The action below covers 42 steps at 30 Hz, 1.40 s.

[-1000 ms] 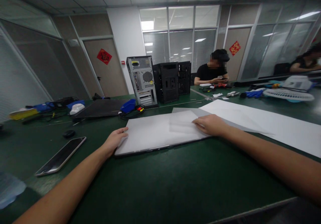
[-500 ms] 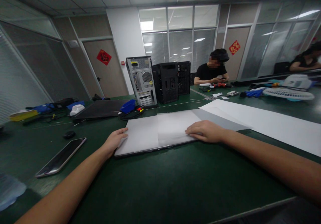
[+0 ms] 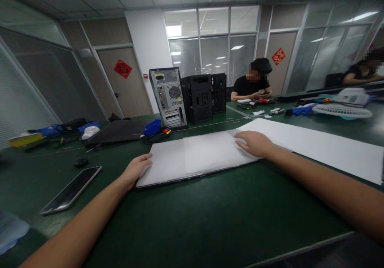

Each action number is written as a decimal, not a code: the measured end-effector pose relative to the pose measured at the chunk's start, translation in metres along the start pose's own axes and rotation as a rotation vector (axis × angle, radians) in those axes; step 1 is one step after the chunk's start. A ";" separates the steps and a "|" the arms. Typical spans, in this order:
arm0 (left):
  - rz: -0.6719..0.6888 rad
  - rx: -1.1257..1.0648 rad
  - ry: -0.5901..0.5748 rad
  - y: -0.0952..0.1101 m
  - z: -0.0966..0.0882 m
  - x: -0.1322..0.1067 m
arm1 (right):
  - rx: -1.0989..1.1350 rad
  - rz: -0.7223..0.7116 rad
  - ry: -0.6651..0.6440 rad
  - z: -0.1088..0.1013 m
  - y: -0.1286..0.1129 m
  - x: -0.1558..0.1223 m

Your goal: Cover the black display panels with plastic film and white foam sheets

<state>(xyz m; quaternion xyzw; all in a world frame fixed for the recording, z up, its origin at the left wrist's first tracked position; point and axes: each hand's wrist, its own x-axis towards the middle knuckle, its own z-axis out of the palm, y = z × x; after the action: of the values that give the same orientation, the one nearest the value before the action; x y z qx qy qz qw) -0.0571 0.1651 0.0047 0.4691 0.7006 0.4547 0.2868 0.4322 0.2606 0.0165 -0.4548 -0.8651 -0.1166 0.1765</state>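
In front of me lies a flat dark-edged panel [image 3: 166,161] with a white face, like a monitor's backlight panel. A thin translucent white sheet [image 3: 207,152] covers its middle and right part. My left hand [image 3: 136,170] grips the panel's left edge, fingertips on the white face. My right hand [image 3: 254,143] is on the sheet's right part, fingers stretched to the left and thumb apart. The panel's right end is partly hidden behind this hand and forearm.
A large white sheet [image 3: 324,150] lies to the right. Computer cases [image 3: 169,98] stand behind the panel, near a blue tool [image 3: 152,128] with a cable. A phone [image 3: 72,190] and a black mouse [image 3: 81,163] lie left. Another person [image 3: 250,86] sits across the table.
My right hand has moved right and back across the thin sheet. The sheet's grey overhang past the panel's right end has shrunk from view. My left hand stays on the panel's edge.
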 end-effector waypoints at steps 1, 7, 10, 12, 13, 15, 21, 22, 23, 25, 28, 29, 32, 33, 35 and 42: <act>0.002 -0.001 0.004 0.000 0.000 0.000 | -0.061 0.098 -0.017 0.002 0.011 -0.001; -0.022 -0.026 -0.020 -0.001 -0.001 0.000 | -0.133 0.352 -0.193 0.009 0.042 -0.008; -0.015 -0.030 -0.011 -0.002 -0.001 0.001 | -0.095 0.313 -0.194 0.010 0.030 -0.005; -0.014 -0.036 -0.012 -0.002 -0.001 0.001 | -0.036 0.275 -0.183 0.010 0.018 -0.003; -0.014 -0.040 -0.014 -0.002 -0.001 0.001 | 0.009 0.247 -0.173 0.009 0.012 -0.002; -0.012 -0.044 -0.014 -0.002 -0.001 0.001 | 0.124 0.171 -0.153 0.007 0.001 0.000; -0.017 -0.025 -0.030 -0.003 -0.001 0.002 | 0.164 0.109 -0.096 0.006 -0.002 0.000; -0.012 -0.022 -0.030 -0.003 -0.001 0.002 | 0.109 0.152 -0.099 0.006 0.001 0.000; -0.009 -0.018 -0.028 -0.003 -0.001 0.002 | 0.054 0.202 -0.115 0.006 0.004 0.000; -0.018 -0.012 -0.018 -0.002 -0.001 0.001 | -0.026 0.291 -0.163 0.007 0.010 -0.001; -0.033 -0.011 -0.019 -0.001 0.000 0.001 | -0.057 0.332 -0.207 0.009 0.014 -0.001; -0.032 -0.012 -0.026 -0.001 0.000 0.001 | -0.054 0.329 -0.209 0.009 0.013 -0.001; -0.029 -0.019 -0.055 -0.001 0.000 0.001 | -0.045 0.302 -0.218 0.009 0.007 0.000; -0.030 -0.024 -0.064 -0.001 0.000 0.001 | -0.042 0.286 -0.222 0.009 0.005 0.001; -0.028 -0.026 -0.083 0.000 0.000 -0.001 | -0.036 0.252 -0.228 0.009 -0.001 0.001; 0.056 0.079 -0.119 -0.002 -0.002 -0.003 | -0.020 0.180 -0.180 0.005 -0.016 0.000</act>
<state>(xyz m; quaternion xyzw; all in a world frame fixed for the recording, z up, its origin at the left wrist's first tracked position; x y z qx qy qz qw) -0.0582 0.1618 0.0037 0.5258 0.6863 0.4058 0.2963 0.4183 0.2534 0.0109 -0.5410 -0.8319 -0.0676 0.1034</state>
